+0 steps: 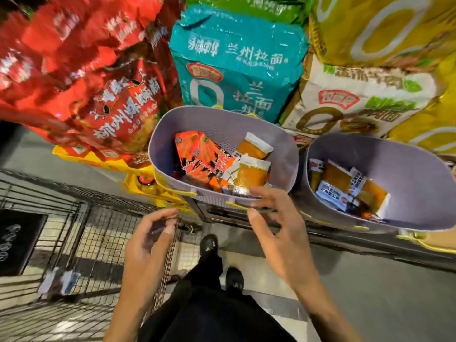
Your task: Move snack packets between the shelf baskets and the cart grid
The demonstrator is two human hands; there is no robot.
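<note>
Two lavender baskets stand on the shelf edge. The left basket (222,119) holds orange-red snack packets (199,156) and yellow-orange packets (251,174). The right basket (407,181) holds yellow and white packets (345,186). My right hand (274,225) hovers with fingers spread at the left basket's front rim, holding nothing. My left hand (150,240) hangs lower left over the wire cart grid (98,238), fingers loosely curled with nothing visible in them. A white-blue packet (61,280) lies blurred in the cart.
Big noodle bags crowd the shelf behind the baskets: red (86,70), teal (234,65), white-green (357,95), yellow (382,25). A yellow shelf fitting (148,183) juts out left of the baskets. My black shoes (208,245) stand on grey floor between cart and shelf.
</note>
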